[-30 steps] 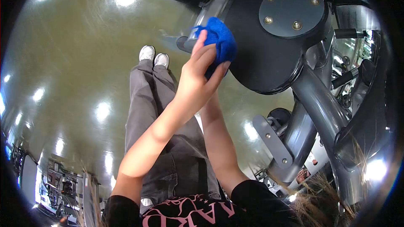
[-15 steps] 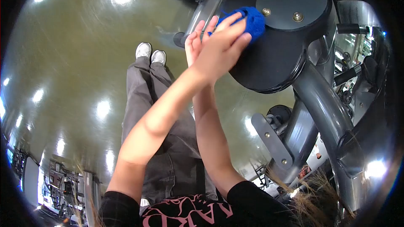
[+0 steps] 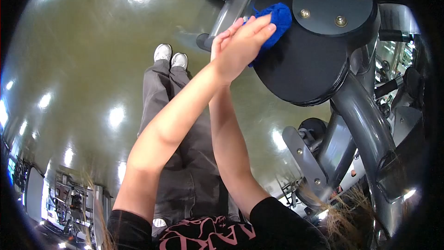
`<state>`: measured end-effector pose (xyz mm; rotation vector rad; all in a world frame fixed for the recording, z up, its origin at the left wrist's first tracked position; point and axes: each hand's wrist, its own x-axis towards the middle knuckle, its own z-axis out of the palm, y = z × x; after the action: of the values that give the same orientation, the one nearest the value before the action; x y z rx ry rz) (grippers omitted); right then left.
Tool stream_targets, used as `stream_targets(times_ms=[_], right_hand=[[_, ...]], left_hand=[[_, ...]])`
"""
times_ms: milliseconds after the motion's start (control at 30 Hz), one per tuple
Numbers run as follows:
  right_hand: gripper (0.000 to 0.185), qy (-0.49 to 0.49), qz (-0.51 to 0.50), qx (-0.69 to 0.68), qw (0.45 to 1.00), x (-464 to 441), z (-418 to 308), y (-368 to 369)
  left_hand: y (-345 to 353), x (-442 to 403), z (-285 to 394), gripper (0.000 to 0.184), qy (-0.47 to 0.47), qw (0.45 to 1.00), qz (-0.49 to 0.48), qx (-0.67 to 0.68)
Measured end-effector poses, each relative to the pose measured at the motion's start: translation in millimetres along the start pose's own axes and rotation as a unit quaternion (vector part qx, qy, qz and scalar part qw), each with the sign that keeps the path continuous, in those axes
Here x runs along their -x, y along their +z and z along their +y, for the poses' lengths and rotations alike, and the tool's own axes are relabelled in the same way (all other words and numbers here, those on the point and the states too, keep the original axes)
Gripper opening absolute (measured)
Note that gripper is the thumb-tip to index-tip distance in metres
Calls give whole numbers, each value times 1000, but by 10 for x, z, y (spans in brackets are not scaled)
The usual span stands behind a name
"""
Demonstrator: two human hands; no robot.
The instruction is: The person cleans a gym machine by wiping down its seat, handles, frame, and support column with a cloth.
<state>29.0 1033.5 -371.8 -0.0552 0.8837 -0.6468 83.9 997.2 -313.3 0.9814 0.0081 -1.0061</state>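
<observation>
My left hand [image 3: 249,41] reaches across from the lower left, its fingers closed on a bunched blue cloth [image 3: 280,17]. The cloth lies at the left edge of a round black pad [image 3: 305,71], with part of it hanging below the fingers. Behind the left hand is my right hand [image 3: 224,40], close against it and largely covered. Its visible fingers stretch upward, apart from one another; its palm is hidden, and I see nothing held in it.
A grey plate [image 3: 333,4] with several bolts sits over the pad. Thick grey machine tubes [image 3: 365,111] and a pedal-like bracket [image 3: 305,157] stand at the right. My legs [image 3: 180,125] extend over a shiny greenish floor [image 3: 92,65]. More gym equipment [image 3: 71,203] appears lower left.
The view has shifted slightly, so the machine appears farther right. My left fingers have drawn together on the cloth, which now hangs lower. The right hand's fingers are less spread and more covered.
</observation>
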Motion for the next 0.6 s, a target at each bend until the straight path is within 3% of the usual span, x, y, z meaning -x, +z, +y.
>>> stream_targets(times_ms=[67,133,267,333,433,600], right_hand=[[48,-1,5,12,1000,60,6,-10],[48,-1,10,26,1000,143,-6,12],[48,-3,22,63,998,449,-53,95],[49,-9,27,85,996,651,-130,158],[49,-22,35,121,992,978,-293,287],[49,-68,32,179,981,1612,-689,618]], left_hand=[[3,72,-15,37,30,999,-18,-30],[142,312,405,36,45,990,-63,-117],[290,639,743,35,37,992,-116,-44],[322,731,803,31,154,973,-169,-18],[477,806,899,30,239,944,-189,-123],[650,1007,1106,36,262,926,-206,-178]])
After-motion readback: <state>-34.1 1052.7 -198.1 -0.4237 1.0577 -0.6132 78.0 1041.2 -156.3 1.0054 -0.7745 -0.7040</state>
